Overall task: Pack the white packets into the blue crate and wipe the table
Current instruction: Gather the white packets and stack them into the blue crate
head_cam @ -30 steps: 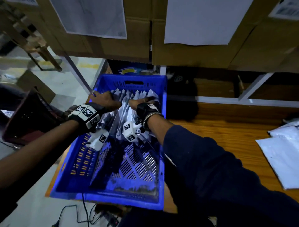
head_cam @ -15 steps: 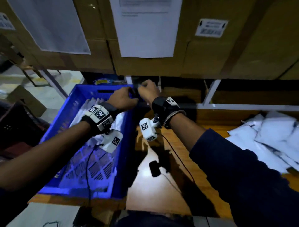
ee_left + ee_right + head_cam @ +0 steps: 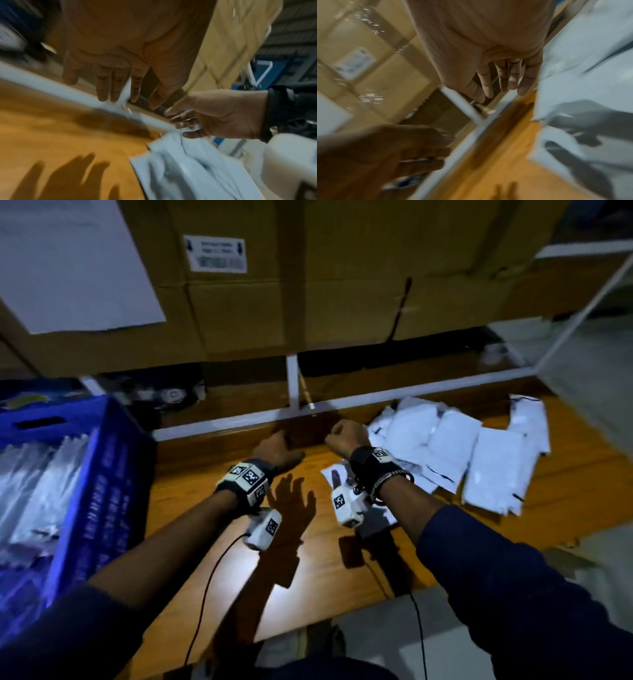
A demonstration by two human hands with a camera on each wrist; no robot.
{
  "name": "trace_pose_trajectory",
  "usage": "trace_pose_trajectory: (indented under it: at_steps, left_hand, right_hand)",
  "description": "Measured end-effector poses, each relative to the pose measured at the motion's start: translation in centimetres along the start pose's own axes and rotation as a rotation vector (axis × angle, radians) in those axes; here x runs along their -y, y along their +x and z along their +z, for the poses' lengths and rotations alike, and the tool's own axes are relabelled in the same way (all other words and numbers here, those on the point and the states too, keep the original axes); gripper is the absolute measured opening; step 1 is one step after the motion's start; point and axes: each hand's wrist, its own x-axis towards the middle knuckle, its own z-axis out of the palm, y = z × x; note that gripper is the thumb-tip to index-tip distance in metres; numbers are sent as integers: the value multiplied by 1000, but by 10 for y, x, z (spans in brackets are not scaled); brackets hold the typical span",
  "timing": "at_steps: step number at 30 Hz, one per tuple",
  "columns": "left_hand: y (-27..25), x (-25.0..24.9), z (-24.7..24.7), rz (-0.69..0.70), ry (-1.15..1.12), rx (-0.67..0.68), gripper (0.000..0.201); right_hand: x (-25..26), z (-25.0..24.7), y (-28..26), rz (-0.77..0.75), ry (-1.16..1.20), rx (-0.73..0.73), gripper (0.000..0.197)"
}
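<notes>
The blue crate (image 3: 102, 481) stands at the left edge of the wooden table (image 3: 308, 559), with several white packets (image 3: 41, 474) upright inside it. A loose pile of white packets (image 3: 472, 460) lies at the back right of the table. My left hand (image 3: 279, 448) hovers over bare wood near the back rail, its fingers straight and empty (image 3: 111, 86). My right hand (image 3: 346, 434) is just right of it, at the left edge of the pile. Its fingers hang relaxed and hold nothing (image 3: 503, 81). The pile's near packets (image 3: 188, 169) (image 3: 590, 67) lie below and beside the right hand.
A white metal rail (image 3: 342, 405) runs along the table's back edge under a shelf of big cardboard boxes (image 3: 308, 285). A white paper sheet (image 3: 68, 261) hangs on the left box. Thin black cables (image 3: 205, 594) trail from both wrists over the front edge.
Both hands have left the crate and moved right across the table to the packet pile's edge. The head view has swung right, so the crate now sits at the far left.
</notes>
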Motion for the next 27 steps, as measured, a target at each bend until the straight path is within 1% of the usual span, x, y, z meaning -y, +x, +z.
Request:
trace_pose_trajectory:
  at_steps: [1, 2, 3, 4, 5, 7, 9, 11, 14, 16, 18, 20, 23, 25, 27]
  left_hand:
    - [4, -11, 17, -9, 6, 14, 56]
    - [7, -19, 32, -14, 10, 18, 52]
    - [12, -27, 48, -22, 3, 33, 51]
    - [14, -39, 65, -32, -14, 57, 54]
    - [17, -46, 81, -57, -42, 87, 60]
    - [23, -57, 115, -126, -95, 170, 82]
    - [24, -63, 146, -203, -104, 247, 99]
    - [21, -69, 169, -251, -76, 211, 105]
    - [18, -83, 187, -313, -77, 121, 115]
    - [20, -89, 195, -354, -88, 75, 121]
    - [20, -88, 198, -373, -92, 54, 124]
    - [23, -85, 202, -363, -89, 45, 126]
    - [24, -77, 204, -337, -41, 29, 123]
    - [26, -72, 198, -304, 27, 50, 117]
    - [28, -65, 190, -295, 83, 48, 110]
  right_hand:
    - [-24, -8, 4, 23, -17, -33, 9]
    - [-45, -11, 9, 47, -52, -53, 23]
    - [-64, -17, 12, 64, -85, -66, 32]
    - [-82, -25, 15, 78, -125, -93, 38]
    - [-98, -32, 20, 81, -158, -131, 43]
    - [-127, -48, 30, 107, -178, -215, 48]
    - [-144, -62, 41, 176, -128, -300, 59]
    - [-155, -73, 53, 223, -62, -350, 74]
    - [-165, -81, 68, 233, -44, -342, 94]
    - [-169, -81, 76, 233, -61, -344, 102]
    - [-168, -78, 82, 254, -89, -350, 106]
    - [-164, -76, 86, 266, -116, -372, 106]
    - [-160, -70, 92, 271, -147, -386, 107]
    - [-157, -65, 99, 250, -172, -367, 114]
    - [-155, -61, 105, 266, -185, -327, 122]
